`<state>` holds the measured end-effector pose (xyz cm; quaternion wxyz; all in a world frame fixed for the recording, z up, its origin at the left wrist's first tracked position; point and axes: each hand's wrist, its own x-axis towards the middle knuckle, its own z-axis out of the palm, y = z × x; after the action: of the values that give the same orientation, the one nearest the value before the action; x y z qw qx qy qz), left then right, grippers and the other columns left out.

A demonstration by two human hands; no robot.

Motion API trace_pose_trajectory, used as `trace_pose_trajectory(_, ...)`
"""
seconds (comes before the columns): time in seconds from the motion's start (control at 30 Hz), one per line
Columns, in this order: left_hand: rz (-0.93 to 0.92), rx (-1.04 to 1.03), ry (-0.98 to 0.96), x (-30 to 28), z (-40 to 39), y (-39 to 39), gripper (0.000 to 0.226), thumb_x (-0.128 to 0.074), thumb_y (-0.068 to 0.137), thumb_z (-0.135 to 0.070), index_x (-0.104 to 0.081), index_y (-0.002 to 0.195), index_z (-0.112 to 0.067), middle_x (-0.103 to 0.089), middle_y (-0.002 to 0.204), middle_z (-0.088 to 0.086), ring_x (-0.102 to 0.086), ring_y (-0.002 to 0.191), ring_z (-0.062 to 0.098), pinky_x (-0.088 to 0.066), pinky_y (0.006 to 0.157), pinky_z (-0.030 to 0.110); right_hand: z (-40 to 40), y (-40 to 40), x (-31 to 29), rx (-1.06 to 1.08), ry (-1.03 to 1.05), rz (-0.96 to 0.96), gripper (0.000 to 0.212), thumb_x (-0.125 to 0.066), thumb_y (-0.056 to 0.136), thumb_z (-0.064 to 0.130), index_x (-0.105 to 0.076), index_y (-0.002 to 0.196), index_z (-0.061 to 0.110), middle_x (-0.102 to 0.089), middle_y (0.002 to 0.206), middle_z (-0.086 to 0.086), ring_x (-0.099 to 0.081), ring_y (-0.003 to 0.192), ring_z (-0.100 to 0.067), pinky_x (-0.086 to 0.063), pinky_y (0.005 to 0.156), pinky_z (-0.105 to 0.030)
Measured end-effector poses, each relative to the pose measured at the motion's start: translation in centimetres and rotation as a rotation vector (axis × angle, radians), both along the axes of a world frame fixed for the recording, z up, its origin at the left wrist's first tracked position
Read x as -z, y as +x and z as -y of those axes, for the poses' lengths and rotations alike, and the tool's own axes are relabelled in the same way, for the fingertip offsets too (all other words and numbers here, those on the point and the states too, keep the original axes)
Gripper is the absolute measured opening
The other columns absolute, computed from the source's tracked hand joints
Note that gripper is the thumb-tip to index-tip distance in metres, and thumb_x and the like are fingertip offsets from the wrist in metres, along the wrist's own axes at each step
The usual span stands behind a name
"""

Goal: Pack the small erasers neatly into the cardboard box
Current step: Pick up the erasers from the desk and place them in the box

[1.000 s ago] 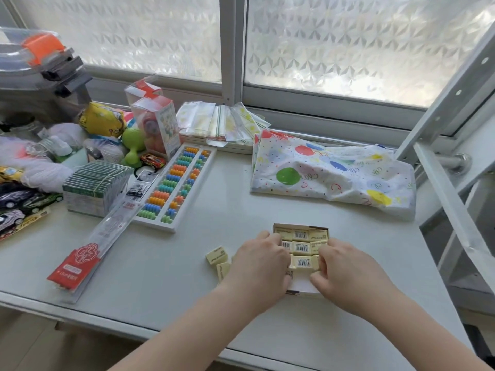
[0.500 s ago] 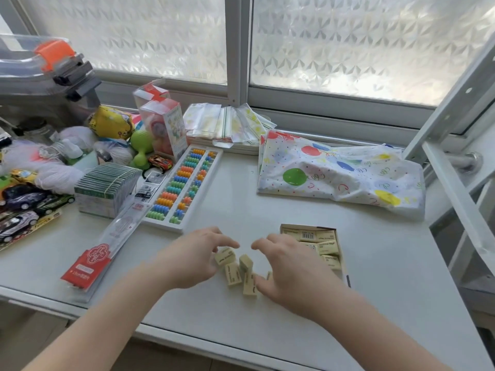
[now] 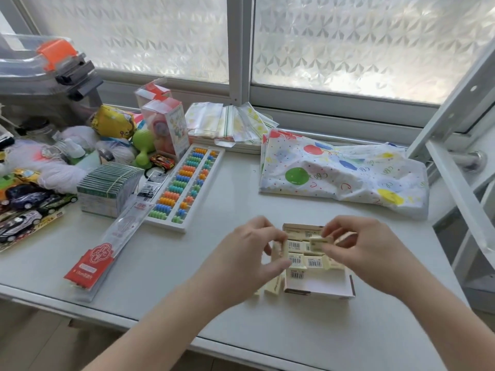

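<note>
Tabletop: white and smooth, carrying everything here; a loose eraser would probably slide on it rather than stay put.

Loose erasers: a few cream blocks lie on the tabletop just beside the box's left wall, partly hidden under the left hand. They look small, light and slightly rubbery, so likely easy to pinch but easy to knock askew.

Left hand: held over the box's left edge, fingers curled inward with thumb and forefinger close around an upright eraser at the wall; whether they actually clamp it I cannot tell.

Cardboard box: open and shallow, sitting near the front of the tabletop. Its far part is filled with rows of wrapped erasers, barcodes up; the near part is bare. The walls look thin, so they would probably give if pushed.

Packed erasers: lying flat, touching one another, not perfectly square.

Held eraser: over the box's middle rows, pinched by the right hand.

Right hand: thumb and forefinger closed on the eraser's right end, other fingers loosely curled.

Where to hold: by the two long sides, I judge, so each block drops flat; paper sleeves may slip if squeezed at the ends.
</note>
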<state>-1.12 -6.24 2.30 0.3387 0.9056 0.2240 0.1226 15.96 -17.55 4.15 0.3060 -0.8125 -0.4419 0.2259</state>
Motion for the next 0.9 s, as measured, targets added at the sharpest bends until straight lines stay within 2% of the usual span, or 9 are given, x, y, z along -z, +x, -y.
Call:
trace_pose_trajectory(0.17, -0.07, 0.04, 0.115, 2.1, 3.7, 4.4, 0.039, -0.062, 0.084, -0.035, -0.055, 0.12, -0.021, -0.054, 0.114, 0.0, -0.059, 0.098, 0.021, -0.047, 0.087, 0.033, 3.3, 0.6, 0.7, -0.026, -0.169, 0.032, 0.02, -0.072, 0.067, 0.008, -0.069, 0.069, 0.027, -0.069, 0.07, 0.002, -0.066, 0.057, -0.004, -0.054, 0.059, -0.025)
trace_pose_trajectory(0.27, -0.111, 0.031, 0.245, 3.6, 4.1, 5.8, 0.036, -0.063, 0.082, -0.036, -0.054, 0.112, -0.017, -0.057, 0.111, 0.004, -0.056, 0.1, 0.025, -0.042, 0.083, 0.034, 3.6, 0.5, 2.0, -0.056, -0.161, 0.121, 0.017, -0.072, 0.071, 0.015, -0.069, 0.07, 0.032, -0.069, 0.068, 0.008, -0.064, 0.066, -0.002, -0.05, 0.058, -0.015)
trace_pose_trajectory(0.37, -0.102, 0.043, 0.352, 4.8, 3.6, 6.2, 0.039, -0.075, 0.067, -0.042, -0.059, 0.091, -0.017, -0.065, 0.09, 0.003, -0.059, 0.085, 0.024, -0.046, 0.074, 0.032, 3.6, 0.8, 3.0, -0.076, -0.138, 0.203, 0.013, -0.071, 0.073, 0.017, -0.071, 0.071, 0.03, -0.068, 0.064, 0.013, -0.06, 0.074, -0.003, -0.045, 0.061, -0.013)
trace_pose_trajectory(0.5, -0.173, 0.061, 0.442, 4.9, 3.5, 6.6, 0.048, -0.077, 0.047, -0.061, -0.058, 0.069, -0.024, -0.061, 0.066, -0.005, -0.061, 0.063, 0.016, -0.045, 0.057, 0.022, 3.6, 1.1, 3.5, -0.053, -0.079, 0.172, 0.015, -0.075, 0.07, 0.011, -0.069, 0.065, 0.024, -0.067, 0.07, 0.018, -0.06, 0.062, -0.006, -0.042, 0.055, -0.01)
trace_pose_trajectory(0.57, -0.176, 0.083, 0.375, 4.4, 3.4, 6.6, 0.042, -0.075, 0.059, -0.055, -0.063, 0.081, -0.021, -0.064, 0.08, 0.0, -0.062, 0.078, 0.02, -0.045, 0.068, 0.026, 3.6, 1.1, 3.6, -0.022, -0.047, 0.166, 0.016, -0.074, 0.072, 0.011, -0.068, 0.063, 0.023, -0.067, 0.06, 0.008, -0.058, 0.057, -0.007, -0.041, 0.053, -0.009)
trace_pose_trajectory(0.63, -0.19, 0.123, 0.3, 3.8, 2.7, 6.3, 0.035, -0.069, 0.075, -0.039, -0.063, 0.105, -0.021, -0.06, 0.103, 0.003, -0.056, 0.099, 0.023, -0.041, 0.082, 0.031, 3.6, 1.1, 3.7, 0.004, -0.032, 0.168, 0.019, -0.072, 0.074, 0.009, -0.067, 0.062, 0.023, -0.065, 0.052, 0.0, -0.058, 0.054, -0.008, -0.042, 0.052, -0.01)
trace_pose_trajectory(0.7, -0.258, 0.169, 0.234, 3.1, 1.8, 6.2, 0.038, -0.063, 0.081, -0.023, -0.059, 0.119, -0.025, -0.056, 0.114, 0.002, -0.053, 0.108, 0.021, -0.042, 0.085, 0.03, 3.6, 1.0, 3.8, 0.001, -0.051, 0.172, 0.023, -0.071, 0.075, 0.009, -0.065, 0.062, 0.027, -0.066, 0.058, 0.002, -0.061, 0.062, -0.007, -0.046, 0.056, -0.014)
trace_pose_trajectory(0.8, -0.301, 0.233, 0.277, 2.4, 1.5, 6.4, 0.038, -0.06, 0.083, -0.016, -0.058, 0.12, -0.024, -0.056, 0.115, 0.002, -0.052, 0.111, 0.021, -0.043, 0.081, 0.031, 3.4, 0.8, 3.6, -0.05, -0.112, 0.185, 0.026, -0.07, 0.071, 0.006, -0.063, 0.067, 0.031, -0.064, 0.08, 0.009, -0.062, 0.071, -0.006, -0.051, 0.064, -0.022)
trace_pose_trajectory(0.9, -0.261, 0.229, 0.336, 2.8, 2.0, 6.4, 0.031, -0.061, 0.082, -0.018, -0.058, 0.113, -0.019, -0.057, 0.109, 0.004, -0.053, 0.105, 0.024, -0.044, 0.079, 0.034, 3.0, 0.6, 3.5, -0.099, -0.181, 0.247, 0.014, -0.067, 0.072, 0.007, -0.07, 0.077, 0.019, -0.059, 0.086, 0.007, -0.061, 0.067, -0.011, -0.052, 0.068, -0.028)
